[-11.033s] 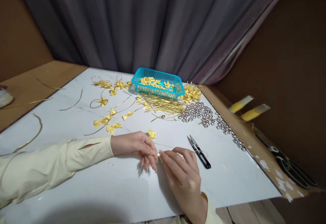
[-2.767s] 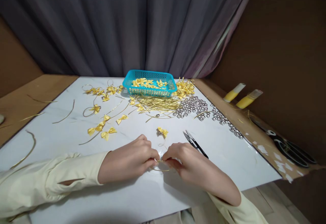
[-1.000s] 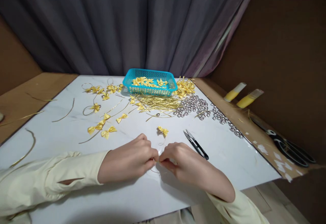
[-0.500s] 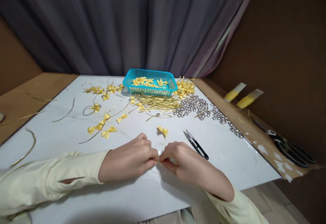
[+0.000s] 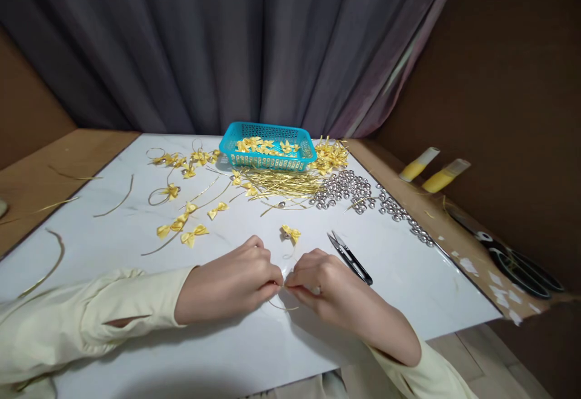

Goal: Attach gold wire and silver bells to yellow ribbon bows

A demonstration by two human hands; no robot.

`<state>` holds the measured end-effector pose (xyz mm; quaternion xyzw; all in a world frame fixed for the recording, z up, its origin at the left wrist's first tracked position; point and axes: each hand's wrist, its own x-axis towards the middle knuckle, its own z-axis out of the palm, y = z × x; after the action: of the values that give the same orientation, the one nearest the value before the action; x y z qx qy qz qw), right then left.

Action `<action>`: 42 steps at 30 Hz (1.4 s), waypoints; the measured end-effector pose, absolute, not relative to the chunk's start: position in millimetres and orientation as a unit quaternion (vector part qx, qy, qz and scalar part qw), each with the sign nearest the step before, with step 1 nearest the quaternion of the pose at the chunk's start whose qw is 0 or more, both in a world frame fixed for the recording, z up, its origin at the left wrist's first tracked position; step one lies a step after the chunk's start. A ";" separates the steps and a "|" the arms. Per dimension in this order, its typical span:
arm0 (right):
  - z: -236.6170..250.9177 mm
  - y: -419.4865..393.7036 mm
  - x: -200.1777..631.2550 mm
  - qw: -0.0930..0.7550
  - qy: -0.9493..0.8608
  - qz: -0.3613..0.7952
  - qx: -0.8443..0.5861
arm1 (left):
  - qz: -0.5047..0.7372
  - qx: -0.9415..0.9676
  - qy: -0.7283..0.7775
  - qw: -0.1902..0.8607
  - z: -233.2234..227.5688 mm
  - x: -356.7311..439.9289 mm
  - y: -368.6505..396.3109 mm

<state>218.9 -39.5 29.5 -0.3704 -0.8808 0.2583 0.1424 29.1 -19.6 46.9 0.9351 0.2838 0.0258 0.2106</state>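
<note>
My left hand (image 5: 240, 281) and my right hand (image 5: 327, 284) meet fingertip to fingertip above the white board (image 5: 254, 350), both pinched closed on a thin gold cord (image 5: 287, 309). One end of the cord curves out below the fingers; the part in the pinch is hidden. Just beyond the hands lies a yellow ribbon bow with a small silver bell (image 5: 289, 234), and a thin strand runs from it toward my right fingers. Thread snips (image 5: 349, 258) with black handles rest to the right of my right hand.
A blue basket (image 5: 267, 161) of yellow bows stands at the back. Before it lie gold cords (image 5: 281, 184), silver bells (image 5: 347, 188) and loose bows (image 5: 194, 235). Large black-handled scissors (image 5: 512, 263) and two yellow-filled tubes (image 5: 447, 175) are at the right.
The fingers of my right hand have shifted slightly, and the cord end below the hands shows more clearly, curving right. Both hands stay in nearly the same place.
</note>
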 end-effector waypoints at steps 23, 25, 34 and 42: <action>42.6 -34.9 229.3 0.191 -0.747 0.478 -0.420 | 0.089 0.911 0.276 0.293 51.5 26.2 -18.1; 40.8 -34.2 229.4 0.184 -0.754 0.473 -0.417 | 0.079 0.911 0.274 0.297 51.5 26.4 -17.8; 42.7 -34.6 227.8 0.187 -0.774 0.436 -0.419 | 0.066 0.921 0.259 0.283 52.1 24.8 -18.4; 43.8 -35.5 227.1 0.186 -0.783 0.421 -0.418 | 0.064 0.925 0.259 0.270 52.4 24.3 -18.5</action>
<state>227.1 -35.5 43.8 -0.4175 -0.7835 0.4211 0.1858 24.3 -18.5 52.4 0.9253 0.2585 0.0639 0.2702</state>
